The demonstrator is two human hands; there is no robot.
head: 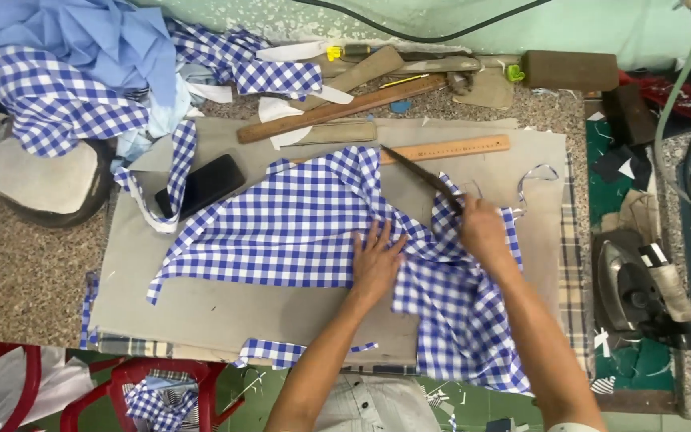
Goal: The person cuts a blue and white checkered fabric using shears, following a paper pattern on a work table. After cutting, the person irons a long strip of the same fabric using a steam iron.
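Note:
A large piece of blue and white checked cloth (289, 232) lies spread on a grey board (225, 308). My left hand (376, 260) presses flat on the cloth near its middle, fingers apart. My right hand (481, 230) grips the handles of long dark scissors (421, 176), whose blades point up and left along the cloth's edge. More of the same cloth (461, 320) hangs over the front edge of the board below my right arm.
A black phone (205, 186) lies left on the board. Wooden rulers (449, 149) and strips (337, 108) lie behind. A pile of checked and blue cloth (81, 72) is at back left, an iron (633, 284) at right, red stools (137, 384) below.

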